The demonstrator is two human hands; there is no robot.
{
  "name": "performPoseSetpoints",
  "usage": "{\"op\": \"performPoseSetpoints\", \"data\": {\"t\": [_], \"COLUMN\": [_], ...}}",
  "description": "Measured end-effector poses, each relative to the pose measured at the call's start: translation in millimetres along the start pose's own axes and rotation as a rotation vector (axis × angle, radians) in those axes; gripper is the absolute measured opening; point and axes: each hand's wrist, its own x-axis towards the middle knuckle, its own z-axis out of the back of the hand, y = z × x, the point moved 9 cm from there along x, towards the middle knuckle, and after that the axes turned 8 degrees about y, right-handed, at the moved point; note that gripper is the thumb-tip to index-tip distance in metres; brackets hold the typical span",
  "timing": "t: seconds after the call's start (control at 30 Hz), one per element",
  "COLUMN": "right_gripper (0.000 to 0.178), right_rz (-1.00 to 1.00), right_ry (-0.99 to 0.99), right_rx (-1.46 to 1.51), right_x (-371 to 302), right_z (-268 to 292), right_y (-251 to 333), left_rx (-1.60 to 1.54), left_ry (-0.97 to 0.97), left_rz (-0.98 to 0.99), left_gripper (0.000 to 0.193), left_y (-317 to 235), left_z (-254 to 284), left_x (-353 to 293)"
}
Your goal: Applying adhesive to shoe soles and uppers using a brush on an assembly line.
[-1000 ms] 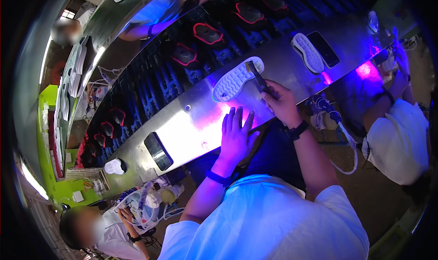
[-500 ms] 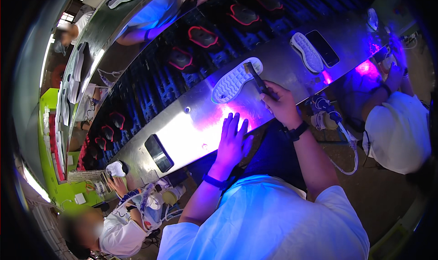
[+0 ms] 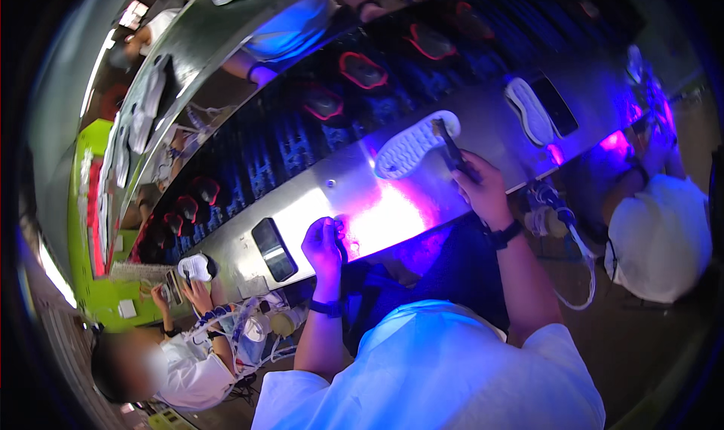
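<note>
My right hand (image 3: 485, 191) grips a dark-handled brush (image 3: 455, 156). The brush's bristle end rests on the right part of a white shoe sole (image 3: 407, 153), which lies on the metal ledge (image 3: 311, 204). To the left, my left hand (image 3: 323, 247) is raised at the ledge's near edge with its fingers curled in. Whether anything is inside those fingers is hidden. A bright white and pink patch of light falls on the ledge between my hands, just below the sole.
A dark phone (image 3: 274, 250) lies left of my left hand. Farther right are another white sole (image 3: 529, 112) and a second phone (image 3: 554, 104). Beyond the ledge, a dark conveyor (image 3: 283, 159) carries several red-edged shoe uppers (image 3: 363, 70). Co-workers sit at left and right.
My left hand has moved left, and its spread fingers have curled in. My right hand still holds the brush at the sole. The whole view has shifted slightly.
</note>
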Motion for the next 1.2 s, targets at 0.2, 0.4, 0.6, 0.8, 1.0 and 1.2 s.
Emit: {"op": "performPoseSetpoints", "data": {"t": [0.2, 0.4, 0.6, 0.8, 1.0, 1.2], "right_gripper": [0.045, 0.034, 0.029, 0.026, 0.014, 0.025], "right_rz": [-0.036, -0.098, -0.065, -0.054, -0.01, -0.016], "right_ry": [-0.008, -0.083, -0.096, -0.092, -0.083, -0.053], "right_rx": [-0.014, -0.033, -0.219, -0.161, -0.138, -0.162], "right_x": [-0.1, -6.2, -1.0, -1.9, -2.1, -1.6], "right_z": [3.3, 10.6, 7.7, 6.6, 5.0, 11.1], "right_y": [-2.3, -9.9, -18.4, -11.9, -7.2, -20.9], "left_rx": [-0.024, 0.119, 0.017, 0.108, 0.182, 0.458], "left_ry": [0.047, 0.031, 0.116, 0.041, 0.131, 0.119], "left_rz": [0.068, -0.004, -0.033, -0.256, -0.238, -0.452], "left_gripper": [0.028, 0.044, 0.034, 0.021, 0.02, 0.028], "left_y": [13.5, 11.8, 21.5, 10.6, 25.9, -19.6], "left_z": [-16.7, -13.2, -10.4, -21.3, -23.0, -33.7], "left_x": [5.9, 0.1, 1.7, 7.1, 16.1, -5.8]}}
